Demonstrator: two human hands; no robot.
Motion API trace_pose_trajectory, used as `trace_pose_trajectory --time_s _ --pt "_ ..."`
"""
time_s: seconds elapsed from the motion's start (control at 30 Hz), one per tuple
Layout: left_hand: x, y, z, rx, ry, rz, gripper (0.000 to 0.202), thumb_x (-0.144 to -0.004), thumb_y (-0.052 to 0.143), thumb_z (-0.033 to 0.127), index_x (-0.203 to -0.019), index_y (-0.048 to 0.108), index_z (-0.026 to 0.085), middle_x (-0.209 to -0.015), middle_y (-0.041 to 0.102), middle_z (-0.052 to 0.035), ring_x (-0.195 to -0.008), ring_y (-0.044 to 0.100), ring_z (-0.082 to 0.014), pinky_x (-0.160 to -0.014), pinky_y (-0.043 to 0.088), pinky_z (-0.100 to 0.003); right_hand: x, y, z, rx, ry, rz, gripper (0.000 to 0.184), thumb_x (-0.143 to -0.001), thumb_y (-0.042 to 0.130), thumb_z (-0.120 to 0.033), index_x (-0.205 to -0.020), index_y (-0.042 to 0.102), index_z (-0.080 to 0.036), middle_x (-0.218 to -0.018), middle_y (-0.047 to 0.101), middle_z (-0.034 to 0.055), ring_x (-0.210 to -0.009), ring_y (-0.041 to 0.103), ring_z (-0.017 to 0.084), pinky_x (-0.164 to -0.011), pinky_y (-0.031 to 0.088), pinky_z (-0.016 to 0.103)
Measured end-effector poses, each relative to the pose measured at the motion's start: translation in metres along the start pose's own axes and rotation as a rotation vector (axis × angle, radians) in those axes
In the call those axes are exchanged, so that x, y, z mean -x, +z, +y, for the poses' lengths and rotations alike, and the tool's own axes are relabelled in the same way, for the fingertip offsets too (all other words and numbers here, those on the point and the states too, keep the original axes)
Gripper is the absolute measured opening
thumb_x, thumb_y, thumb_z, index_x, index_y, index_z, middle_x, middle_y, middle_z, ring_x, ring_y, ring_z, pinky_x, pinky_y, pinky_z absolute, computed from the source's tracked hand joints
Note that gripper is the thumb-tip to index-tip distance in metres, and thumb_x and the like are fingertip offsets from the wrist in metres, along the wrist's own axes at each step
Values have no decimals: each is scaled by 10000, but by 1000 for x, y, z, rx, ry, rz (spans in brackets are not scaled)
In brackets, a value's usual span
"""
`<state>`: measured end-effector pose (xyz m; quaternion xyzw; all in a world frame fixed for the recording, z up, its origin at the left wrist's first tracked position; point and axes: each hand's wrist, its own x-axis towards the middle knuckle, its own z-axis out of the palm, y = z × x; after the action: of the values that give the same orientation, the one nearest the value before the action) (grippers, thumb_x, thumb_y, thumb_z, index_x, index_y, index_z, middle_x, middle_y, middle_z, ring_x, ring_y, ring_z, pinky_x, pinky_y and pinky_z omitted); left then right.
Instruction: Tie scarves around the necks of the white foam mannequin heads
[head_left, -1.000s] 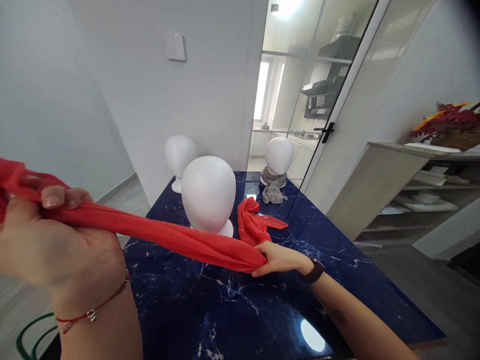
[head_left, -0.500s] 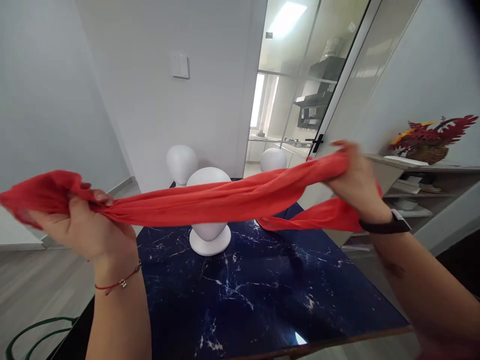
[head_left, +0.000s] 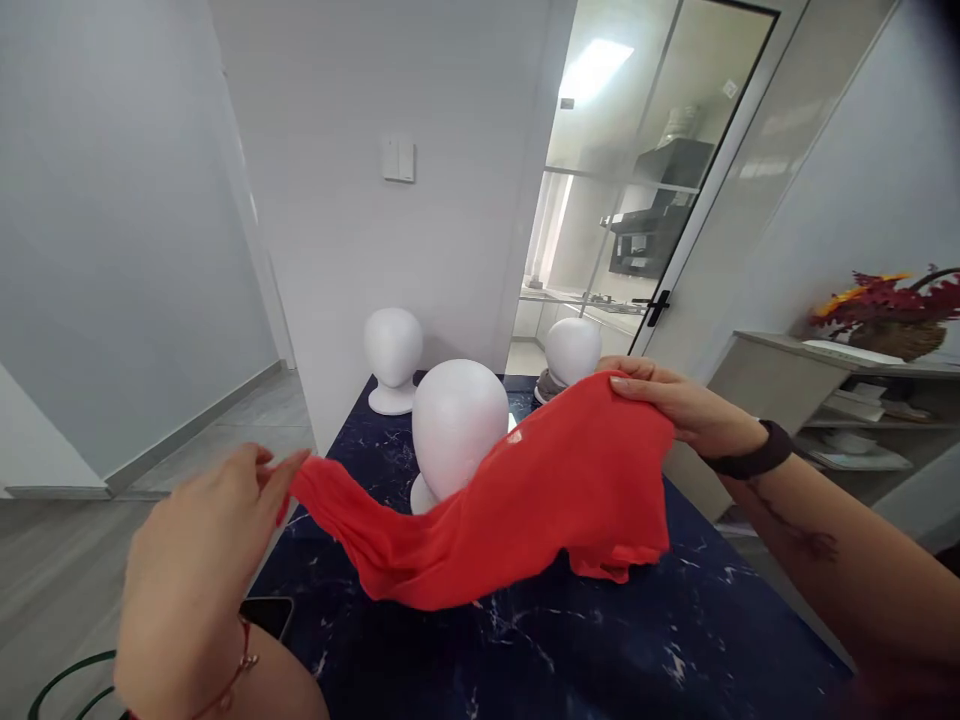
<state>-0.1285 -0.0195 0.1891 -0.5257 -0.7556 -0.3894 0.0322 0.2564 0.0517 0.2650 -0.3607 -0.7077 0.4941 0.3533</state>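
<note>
I hold a red scarf in the air above a dark blue marbled table. My left hand pinches its left end with the fingertips. My right hand, with a black band on the wrist, grips the upper right edge, and the cloth hangs spread and slack between them. Right behind the scarf stands a white foam head, partly covered by the cloth.
Two more white foam heads stand at the table's far end, one on the left and one on the right with grey cloth at its base. A black phone lies at the table's near left edge. A shelf with red flowers stands right.
The scarf was stretched taut between my hands; now my hands have come closer together and the cloth hangs loose and spread. My left hand shifted from a fist to a fingertip pinch.
</note>
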Motion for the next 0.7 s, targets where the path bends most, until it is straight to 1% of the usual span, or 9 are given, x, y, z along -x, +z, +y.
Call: trace_pose_trajectory --time_s 0.07,0.1,0.17,0.23,0.33,0.43,0.5,0.53,0.7 --pt "10 -1 22 128 114 50 392 -771 531 584 -957 605 247 -918 658 -51 -870 581 -279 -760 393 -391 -6 20 -6 -19 -23 -81 248 -793 623 -415 -803 574 -172 -724 569 -6 -576 512 74 -520 414 182" --pt "15 2 36 326 231 -15 429 -778 549 555 -1086 580 258 -1063 637 -55 -992 565 -269 -853 393 -393 -8 29 -8 -24 -38 -123 245 -806 610 -412 -804 571 -170 -726 568 -5 -582 513 74 -526 415 182" --pt "25 13 65 726 458 -330 597 -736 634 507 -1263 487 267 -1236 563 -72 -1105 524 -262 -932 394 -378 -13 45 -12 -24 -76 -183 247 -819 595 -412 -804 564 -168 -731 567 -4 -594 518 74 -539 420 182" --pt "33 29 89 992 561 -705 722 -684 710 447 -1325 434 261 -1276 539 -87 -1121 521 -261 -946 412 -378 -16 56 -16 -12 -122 -169 256 -822 589 -423 -804 557 -170 -750 574 1 -623 531 82 -564 434 192" --pt "35 50 105 1085 547 -1081 693 -654 747 389 -1278 491 231 -1243 572 -81 -1118 526 -269 -963 415 -415 -19 59 -22 -7 -197 -47 251 -819 585 -440 -818 549 -191 -795 589 7 -684 556 101 -620 457 221" --pt "23 59 97 990 487 -1335 494 -673 732 354 -1123 616 186 -1097 656 -59 -1017 584 -249 -909 453 -392 -19 44 -23 10 -255 109 226 -829 563 -446 -848 540 -223 -778 579 -10 -658 550 94 -607 444 218" --pt "10 58 83 921 439 -1430 364 -675 728 327 -994 677 160 -965 692 -45 -900 618 -221 -822 487 -340 -16 26 -21 107 -276 182 225 -820 566 -454 -865 541 -235 -749 568 -21 -607 530 89 -557 420 209" --pt "3 56 75 912 416 -1429 306 -681 722 316 -940 695 153 -908 698 -37 -841 623 -201 -772 493 -308 -13 17 -18 206 -275 193 235 -798 588 -456 -870 551 -236 -754 574 -19 -607 532 94 -551 417 213" --pt "-21 51 34 975 352 -1313 175 -659 732 292 -737 716 136 -631 637 -8 -564 531 -115 -500 396 -201 4 -22 8 869 -155 96 389 -641 721 -416 -975 647 -232 -894 653 33 -801 593 200 -686 452 293"
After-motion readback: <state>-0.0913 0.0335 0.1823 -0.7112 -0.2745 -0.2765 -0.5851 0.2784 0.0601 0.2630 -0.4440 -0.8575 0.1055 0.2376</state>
